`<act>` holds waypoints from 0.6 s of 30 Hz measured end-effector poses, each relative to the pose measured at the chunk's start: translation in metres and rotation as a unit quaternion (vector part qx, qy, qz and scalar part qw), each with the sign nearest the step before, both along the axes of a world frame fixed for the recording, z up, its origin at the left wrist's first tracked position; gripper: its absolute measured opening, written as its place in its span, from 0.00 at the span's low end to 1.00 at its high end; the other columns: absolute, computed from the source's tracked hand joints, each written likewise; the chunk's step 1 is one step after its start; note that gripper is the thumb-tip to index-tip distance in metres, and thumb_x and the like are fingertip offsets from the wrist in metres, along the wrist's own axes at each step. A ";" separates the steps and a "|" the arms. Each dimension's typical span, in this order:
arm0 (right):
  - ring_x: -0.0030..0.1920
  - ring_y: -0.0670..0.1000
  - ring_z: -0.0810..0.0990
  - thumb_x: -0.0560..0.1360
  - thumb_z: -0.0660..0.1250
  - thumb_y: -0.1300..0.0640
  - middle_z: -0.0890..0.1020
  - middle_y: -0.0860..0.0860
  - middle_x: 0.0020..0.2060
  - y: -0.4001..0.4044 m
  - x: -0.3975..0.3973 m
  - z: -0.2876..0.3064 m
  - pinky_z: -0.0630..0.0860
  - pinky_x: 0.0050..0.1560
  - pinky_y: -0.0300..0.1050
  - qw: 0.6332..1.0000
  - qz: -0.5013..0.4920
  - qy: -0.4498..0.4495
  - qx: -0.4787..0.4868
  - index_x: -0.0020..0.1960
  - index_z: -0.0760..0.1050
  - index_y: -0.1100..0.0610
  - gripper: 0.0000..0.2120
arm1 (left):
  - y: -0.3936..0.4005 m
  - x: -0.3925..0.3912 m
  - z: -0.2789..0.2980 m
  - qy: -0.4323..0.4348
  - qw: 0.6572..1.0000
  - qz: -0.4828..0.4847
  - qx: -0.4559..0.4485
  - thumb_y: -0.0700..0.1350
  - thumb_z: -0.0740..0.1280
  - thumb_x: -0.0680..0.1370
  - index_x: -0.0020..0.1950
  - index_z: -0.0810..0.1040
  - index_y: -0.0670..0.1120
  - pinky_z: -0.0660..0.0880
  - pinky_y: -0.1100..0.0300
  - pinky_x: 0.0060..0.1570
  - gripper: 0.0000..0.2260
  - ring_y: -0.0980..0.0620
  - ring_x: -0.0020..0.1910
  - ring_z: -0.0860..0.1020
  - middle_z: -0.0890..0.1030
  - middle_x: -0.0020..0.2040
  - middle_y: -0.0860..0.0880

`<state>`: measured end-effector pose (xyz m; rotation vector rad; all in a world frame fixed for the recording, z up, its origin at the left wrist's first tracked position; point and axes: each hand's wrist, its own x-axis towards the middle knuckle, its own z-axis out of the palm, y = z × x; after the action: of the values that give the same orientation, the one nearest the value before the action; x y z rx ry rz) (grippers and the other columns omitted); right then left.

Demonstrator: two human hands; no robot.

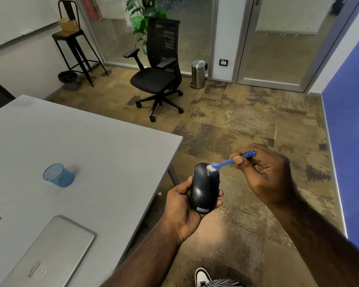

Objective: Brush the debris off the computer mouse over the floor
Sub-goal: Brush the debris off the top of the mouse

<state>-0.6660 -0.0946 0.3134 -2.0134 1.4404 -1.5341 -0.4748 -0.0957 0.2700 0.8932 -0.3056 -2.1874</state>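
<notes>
A dark computer mouse (204, 189) with a small label at its near end is held out past the table's edge, over the brown patterned carpet (247, 125). My left hand (180, 206) grips it from below, thumb on its left side and fingertips curled round its right. My right hand (263, 168) pinches the handle of a small blue brush (230, 161). The brush's pale bristles touch the front of the mouse near the scroll wheel.
A grey table (104, 146) fills the left, with a blue mesh cup (58, 175) and a shut silver laptop (50, 253) on it. A black office chair (158, 75), a steel pedal bin (198, 74) and a black stool (75, 44) stand further back. A blue wall panel (352, 121) runs along the right.
</notes>
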 end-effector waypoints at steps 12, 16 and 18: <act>0.41 0.44 0.81 0.75 0.67 0.60 0.81 0.46 0.39 -0.005 0.003 0.001 0.77 0.40 0.40 0.999 0.025 0.020 -0.011 0.45 0.82 0.60 0.06 | -0.003 0.006 0.003 0.025 0.999 0.033 0.022 0.51 0.55 0.81 0.64 0.78 0.35 0.81 0.48 0.44 0.24 0.38 0.46 0.81 0.80 0.57 0.34; 0.41 0.48 0.81 0.75 0.67 0.61 0.83 0.50 0.38 0.003 0.018 -0.001 0.77 0.40 0.47 0.993 0.114 0.023 -0.019 0.42 0.82 0.62 0.07 | -0.006 0.011 0.003 0.038 0.995 0.084 0.035 0.49 0.58 0.79 0.56 0.82 0.34 0.81 0.45 0.45 0.22 0.37 0.45 0.81 0.81 0.55 0.33; 0.41 0.49 0.82 0.74 0.67 0.61 0.83 0.51 0.39 0.005 0.024 -0.003 0.77 0.39 0.48 0.988 0.150 0.036 -0.016 0.42 0.82 0.62 0.06 | -0.007 0.014 0.004 0.043 0.992 0.110 0.039 0.48 0.60 0.77 0.52 0.84 0.35 0.80 0.44 0.47 0.20 0.38 0.46 0.82 0.82 0.55 0.34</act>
<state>-0.6423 -0.0893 0.3105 -2.2050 1.0790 -1.3780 -0.4608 -0.1031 0.2737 0.8313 -0.0755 -2.0375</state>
